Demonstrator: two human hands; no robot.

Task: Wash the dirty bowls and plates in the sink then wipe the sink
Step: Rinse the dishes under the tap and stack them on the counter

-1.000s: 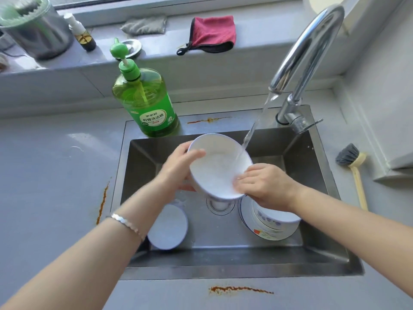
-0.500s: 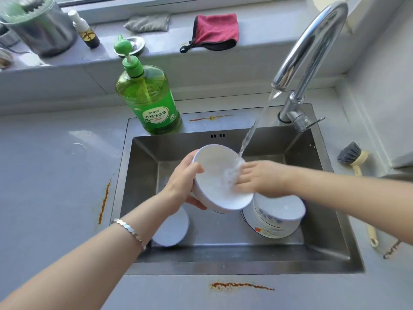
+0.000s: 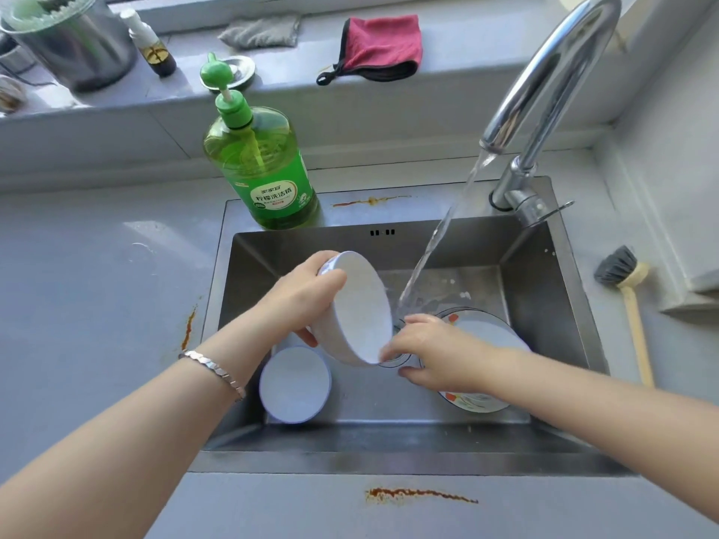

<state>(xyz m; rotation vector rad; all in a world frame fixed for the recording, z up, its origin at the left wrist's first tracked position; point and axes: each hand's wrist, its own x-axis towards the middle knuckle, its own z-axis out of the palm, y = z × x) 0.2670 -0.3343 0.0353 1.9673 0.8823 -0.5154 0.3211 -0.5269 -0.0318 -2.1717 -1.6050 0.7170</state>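
White bowl [image 3: 358,309] tipped sideways in left hand [image 3: 307,293] grip; right hand [image 3: 432,352], fingers [image 3: 393,346] loose, touches rim.

plate [image 3: 491,331] half under right hand [image 3: 435,355], canister [image 3: 74,44] cropped

Stainless steel sink [image 3: 544,305]: rectangular basin, floor wet, with white specks near one o'clock. White bowl [image 3: 358,309]: held above the basin centre, tipped on edge, its speckled inside facing three o'clock; the left hand [image 3: 299,297] grips its upper rim, thumb inside. Second bowl [image 3: 295,383]: white, upright on the basin floor at seven o'clock, just below the first. Plate [image 3: 482,332]: white with an orange floral rim, lying on the floor at four o'clock, partly hidden by a forearm.
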